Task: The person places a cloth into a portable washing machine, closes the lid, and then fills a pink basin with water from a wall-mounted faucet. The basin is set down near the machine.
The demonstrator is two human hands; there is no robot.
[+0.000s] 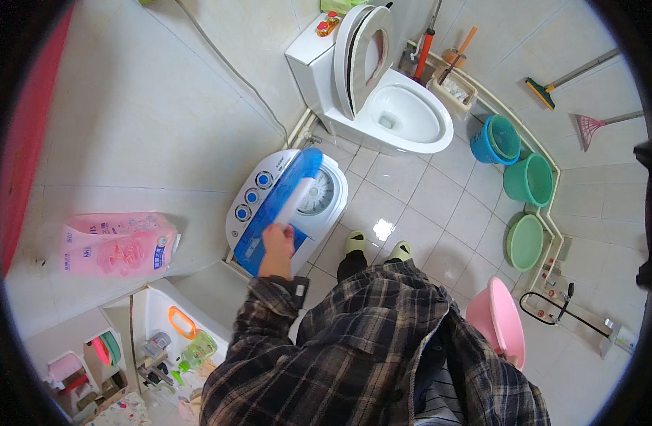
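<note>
My left hand reaches over a small white-and-blue washing machine, fingers curled at the edge of its blue lid. The lid stands raised and slightly blurred. Beside it the round drum shows, pale and ribbed inside. Blue knobs line the machine's left side. On my right, a pink basin hangs tilted by my hip. My right hand grips its near rim; most of the fingers are hidden behind the sleeve and basin.
A toilet with raised lid stands ahead. Blue and green buckets and a green basin line the right wall. A cluttered sink is at lower left. The floor tiles look wet.
</note>
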